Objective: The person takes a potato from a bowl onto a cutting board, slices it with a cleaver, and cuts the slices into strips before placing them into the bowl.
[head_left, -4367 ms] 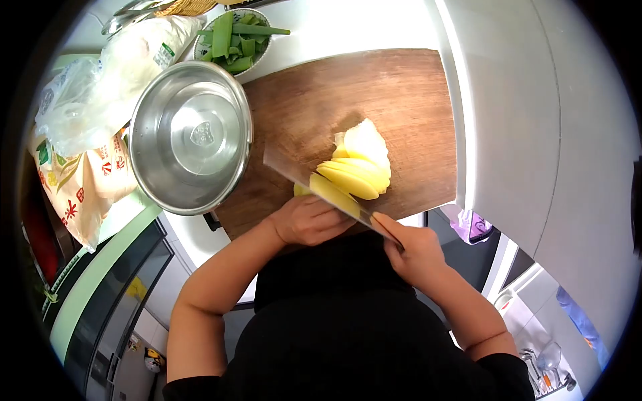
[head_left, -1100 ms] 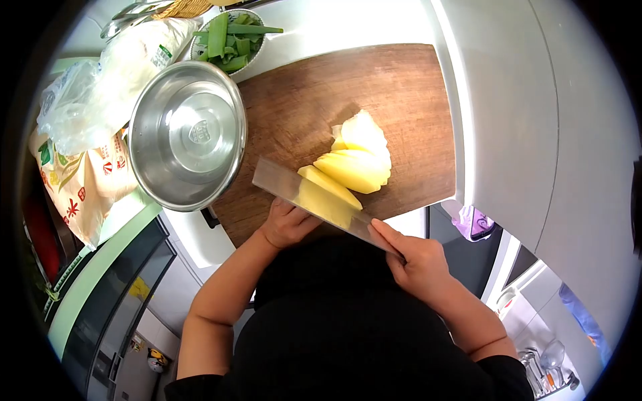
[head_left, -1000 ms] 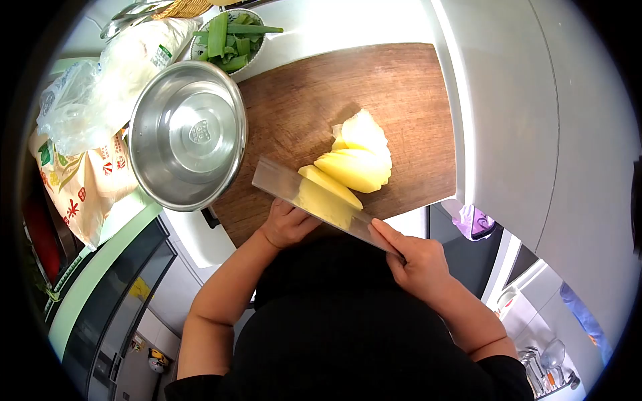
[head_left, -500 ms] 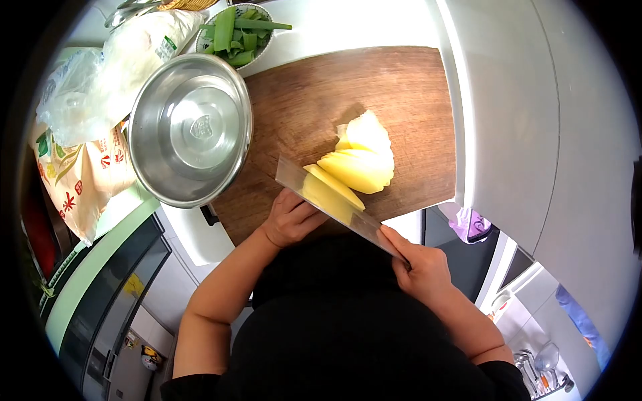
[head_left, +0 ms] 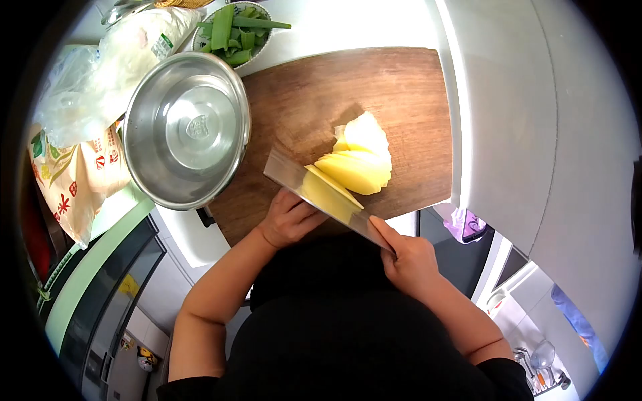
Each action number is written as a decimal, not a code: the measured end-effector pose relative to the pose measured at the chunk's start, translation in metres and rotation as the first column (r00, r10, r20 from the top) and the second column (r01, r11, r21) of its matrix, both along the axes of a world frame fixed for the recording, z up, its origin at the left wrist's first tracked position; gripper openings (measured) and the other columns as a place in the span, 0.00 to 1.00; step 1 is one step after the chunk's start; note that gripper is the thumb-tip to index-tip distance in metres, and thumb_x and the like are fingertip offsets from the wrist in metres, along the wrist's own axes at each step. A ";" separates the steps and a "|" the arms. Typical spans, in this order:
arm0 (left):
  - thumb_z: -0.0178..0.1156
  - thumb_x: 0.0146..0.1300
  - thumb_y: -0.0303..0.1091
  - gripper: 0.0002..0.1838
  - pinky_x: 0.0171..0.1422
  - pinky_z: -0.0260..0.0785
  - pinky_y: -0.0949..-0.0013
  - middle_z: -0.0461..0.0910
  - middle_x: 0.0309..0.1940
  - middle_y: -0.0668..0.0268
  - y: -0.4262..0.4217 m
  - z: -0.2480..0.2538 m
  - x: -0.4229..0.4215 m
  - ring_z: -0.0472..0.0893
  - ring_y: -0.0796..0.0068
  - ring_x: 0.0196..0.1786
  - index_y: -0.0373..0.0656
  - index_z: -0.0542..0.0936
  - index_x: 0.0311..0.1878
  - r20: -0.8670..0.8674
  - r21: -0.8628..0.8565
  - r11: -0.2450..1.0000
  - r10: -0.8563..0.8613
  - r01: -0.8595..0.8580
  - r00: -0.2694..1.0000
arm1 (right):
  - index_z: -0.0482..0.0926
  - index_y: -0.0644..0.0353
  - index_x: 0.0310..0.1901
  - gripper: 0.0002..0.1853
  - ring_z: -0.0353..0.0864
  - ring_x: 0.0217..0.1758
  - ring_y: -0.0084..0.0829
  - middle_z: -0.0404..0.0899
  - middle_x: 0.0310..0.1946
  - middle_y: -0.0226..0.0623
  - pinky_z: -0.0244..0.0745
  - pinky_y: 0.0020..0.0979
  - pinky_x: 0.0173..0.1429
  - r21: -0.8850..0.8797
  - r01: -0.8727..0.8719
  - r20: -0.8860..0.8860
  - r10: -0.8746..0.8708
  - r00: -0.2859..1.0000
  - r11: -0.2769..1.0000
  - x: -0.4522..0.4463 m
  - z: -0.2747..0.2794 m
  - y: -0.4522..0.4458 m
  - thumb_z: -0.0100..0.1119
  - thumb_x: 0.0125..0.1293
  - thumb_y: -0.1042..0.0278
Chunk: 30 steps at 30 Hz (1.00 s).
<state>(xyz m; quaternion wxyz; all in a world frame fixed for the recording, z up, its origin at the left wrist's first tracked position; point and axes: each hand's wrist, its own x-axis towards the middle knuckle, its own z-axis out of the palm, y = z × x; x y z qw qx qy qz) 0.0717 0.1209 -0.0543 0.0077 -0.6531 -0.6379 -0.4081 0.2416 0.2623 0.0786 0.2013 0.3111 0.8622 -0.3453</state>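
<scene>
My right hand (head_left: 409,262) is wrapped round the handle of a cleaver (head_left: 287,170), whose broad blade slants up to the left over the wooden board (head_left: 394,80). Just beyond the blade are thin yellow slices (head_left: 333,186), partly mirrored in the metal. A fanned pile of more yellow slices (head_left: 358,170) lies past them, with paler pieces (head_left: 366,134) at its far end. My left hand (head_left: 289,217) is curled close behind the blade at the board's near edge; whatever it holds is hidden by the blade and fingers.
A steel bowl (head_left: 190,127) stands left of the board. Behind it, a patterned bowl (head_left: 261,52) holds cut green leaves (head_left: 233,30). Plastic bags (head_left: 127,67) and a printed bag (head_left: 73,177) lie at the far left. A white wall edge (head_left: 458,120) runs along the right.
The left hand has moved back from the slices since the earliest frame. Slices near the blade have shifted against the pile. Lately the cleaver has moved slightly left, with the right hand on it.
</scene>
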 end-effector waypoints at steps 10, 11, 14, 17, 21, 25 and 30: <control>0.62 0.46 0.28 0.16 0.47 0.71 0.65 0.78 0.44 0.68 0.005 0.007 -0.004 0.75 0.69 0.45 0.44 0.83 0.42 0.056 0.040 0.999 -0.037 0.035 0.998 | 0.76 0.55 0.53 0.22 0.79 0.26 0.49 0.78 0.25 0.50 0.75 0.41 0.32 -0.085 0.049 -0.102 -0.057 0.993 0.995 0.000 -0.038 0.018 0.58 0.54 0.75; 0.65 0.45 0.29 0.15 0.49 0.70 0.65 0.78 0.45 0.68 0.005 0.005 -0.004 0.74 0.68 0.46 0.46 0.84 0.41 0.056 0.045 0.998 -0.037 0.035 0.998 | 0.76 0.55 0.53 0.22 0.79 0.26 0.49 0.78 0.25 0.50 0.75 0.41 0.32 -0.084 0.042 -0.103 -0.051 0.993 0.996 -0.002 -0.032 0.018 0.58 0.54 0.75; 0.61 0.45 0.28 0.16 0.46 0.73 0.65 0.79 0.41 0.67 0.006 0.007 -0.003 0.76 0.68 0.45 0.43 0.83 0.41 0.112 0.060 0.998 -0.012 0.006 0.994 | 0.75 0.55 0.54 0.23 0.79 0.25 0.47 0.78 0.23 0.48 0.75 0.40 0.32 -0.091 0.085 -0.098 -0.094 0.991 0.992 -0.002 -0.002 0.011 0.59 0.54 0.76; 0.63 0.43 0.27 0.14 0.49 0.73 0.63 0.79 0.39 0.66 0.003 0.005 -0.002 0.77 0.65 0.46 0.42 0.84 0.38 0.048 0.054 0.998 0.017 -0.020 0.999 | 0.75 0.54 0.55 0.24 0.78 0.23 0.44 0.77 0.21 0.44 0.75 0.38 0.30 -0.084 0.049 -0.084 -0.056 0.995 0.995 0.000 0.011 0.012 0.59 0.52 0.77; 0.65 0.43 0.29 0.14 0.54 0.72 0.57 0.80 0.40 0.64 -0.006 -0.005 0.001 0.78 0.61 0.48 0.41 0.84 0.37 0.186 -0.052 0.998 -0.028 0.038 0.982 | 0.74 0.55 0.56 0.26 0.78 0.21 0.39 0.77 0.20 0.39 0.74 0.35 0.27 0.008 -0.036 -0.155 0.037 0.987 0.999 0.001 0.012 0.009 0.61 0.50 0.77; 0.66 0.44 0.30 0.14 0.57 0.70 0.53 0.80 0.43 0.64 -0.025 -0.038 0.021 0.78 0.59 0.50 0.42 0.84 0.38 0.503 -0.339 0.933 0.073 0.118 0.861 | 0.74 0.56 0.56 0.28 0.77 0.20 0.36 0.76 0.18 0.36 0.73 0.34 0.24 0.037 -0.072 -0.203 0.078 0.976 0.997 0.006 0.008 0.007 0.62 0.49 0.76; 0.64 0.45 0.29 0.14 0.60 0.66 0.50 0.80 0.45 0.63 -0.029 -0.058 0.026 0.77 0.56 0.53 0.42 0.84 0.40 0.805 -0.384 0.899 0.214 0.210 0.553 | 0.74 0.57 0.57 0.29 0.76 0.18 0.35 0.74 0.17 0.34 0.71 0.33 0.22 0.061 -0.068 -0.197 0.079 0.977 0.996 0.008 0.008 0.004 0.63 0.47 0.76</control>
